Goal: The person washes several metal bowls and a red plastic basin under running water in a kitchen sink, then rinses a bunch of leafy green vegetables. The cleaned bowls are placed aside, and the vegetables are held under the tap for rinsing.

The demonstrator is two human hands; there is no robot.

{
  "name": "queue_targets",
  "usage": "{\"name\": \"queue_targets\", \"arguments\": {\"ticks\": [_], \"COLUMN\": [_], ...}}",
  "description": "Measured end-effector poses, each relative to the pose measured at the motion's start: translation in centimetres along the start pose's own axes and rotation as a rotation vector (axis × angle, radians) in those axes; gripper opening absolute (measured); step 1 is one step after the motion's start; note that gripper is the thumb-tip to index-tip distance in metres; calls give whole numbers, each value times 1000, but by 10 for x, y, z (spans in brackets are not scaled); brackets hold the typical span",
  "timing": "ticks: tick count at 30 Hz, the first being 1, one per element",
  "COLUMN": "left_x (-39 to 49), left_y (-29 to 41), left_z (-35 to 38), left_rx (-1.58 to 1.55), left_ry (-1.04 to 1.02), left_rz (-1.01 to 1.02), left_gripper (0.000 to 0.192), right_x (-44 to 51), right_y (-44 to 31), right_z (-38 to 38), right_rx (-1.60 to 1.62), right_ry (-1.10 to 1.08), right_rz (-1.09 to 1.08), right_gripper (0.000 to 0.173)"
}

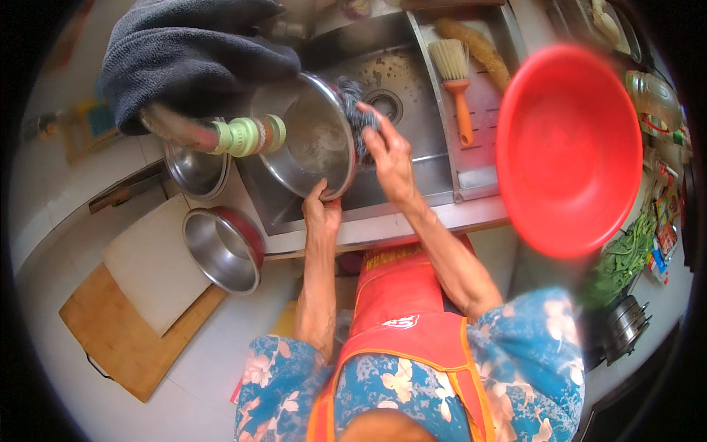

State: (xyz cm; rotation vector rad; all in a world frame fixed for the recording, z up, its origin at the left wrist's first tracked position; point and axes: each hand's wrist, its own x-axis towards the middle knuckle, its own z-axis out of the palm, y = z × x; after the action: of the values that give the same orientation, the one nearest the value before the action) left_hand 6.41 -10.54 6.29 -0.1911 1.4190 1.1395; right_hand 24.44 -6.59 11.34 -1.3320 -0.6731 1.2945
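Over the metal sink [424, 171] a stainless steel bowl [317, 132] is tipped on its side, its inside facing left. My left hand [322, 212] grips the rim at its lower edge, thumb on the inside. In my right hand [391, 152] is a dark grey scrubbing cloth or scourer [353, 113], pressed against the bowl's outer side. The tap with a pale green nozzle [251, 135] reaches towards the bowl's mouth from the left; a dark grey towel [193, 66] drapes over the tap. No running water can be made out.
Metal bowls [198, 168] and a red-sided bowl [223, 251] stand left, near a wooden board [132, 331] and a pale board [157, 265]. An orange-handled brush [461, 102] and a brown loofah-like object [478, 47] lie right of the basin. A red plastic basin [569, 152] stands farther right, near leafy greens [621, 259].
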Motion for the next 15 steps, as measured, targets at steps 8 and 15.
{"name": "queue_targets", "arguments": {"ticks": [8,15], "left_x": [-5,6], "left_y": [0,45], "left_z": [3,3], "left_rx": [143,432], "left_ry": [-12,-68], "left_rz": [0,203], "left_gripper": [33,35], "right_x": [67,56], "right_y": [-4,-8], "right_z": [-9,-21], "right_rx": [-244,-286], "right_ry": [8,49], "right_rz": [-372,-307], "right_gripper": [35,43]}}
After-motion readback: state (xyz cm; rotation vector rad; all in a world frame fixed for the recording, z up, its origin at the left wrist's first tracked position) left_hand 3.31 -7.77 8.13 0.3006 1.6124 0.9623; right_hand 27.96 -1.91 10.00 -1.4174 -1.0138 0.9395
